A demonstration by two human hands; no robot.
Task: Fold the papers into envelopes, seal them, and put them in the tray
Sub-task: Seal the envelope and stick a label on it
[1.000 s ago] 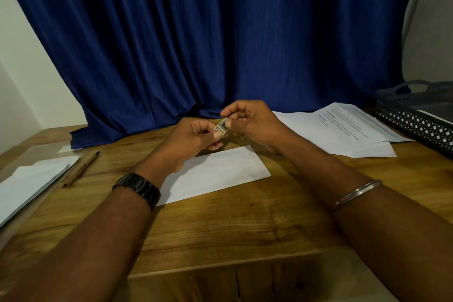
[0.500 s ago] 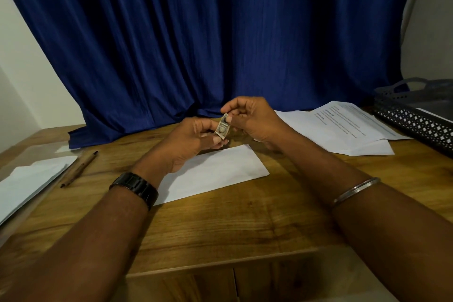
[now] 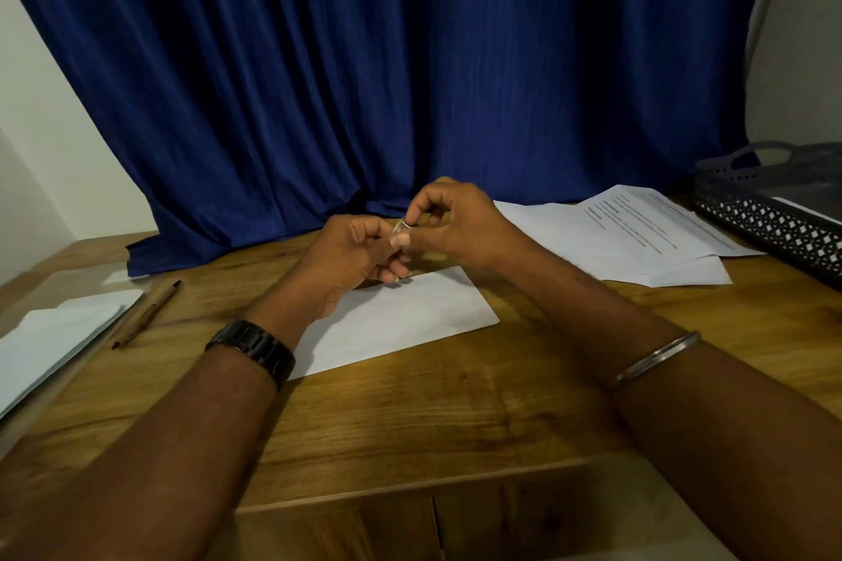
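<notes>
A white envelope (image 3: 401,323) lies flat on the wooden table (image 3: 455,415) in front of me. Just above its far edge my left hand (image 3: 351,260) and my right hand (image 3: 451,228) meet and together pinch a small stamp-like sticker (image 3: 402,227), seen nearly edge-on. My left thumb presses on its lower end and my right fingertips pinch its top. Printed papers (image 3: 638,237) lie spread at the right. The dark perforated tray (image 3: 774,219) stands at the far right edge with a white sheet inside.
A brown pen (image 3: 146,314) lies at the left, beside a stack of white envelopes (image 3: 54,342) on a glass-covered section of the table. A blue curtain (image 3: 410,82) hangs right behind the table.
The small sticker has turned from face-on to nearly edge-on between my fingers. My right fingers have shifted onto its top end. Both hands stay above the envelope.
</notes>
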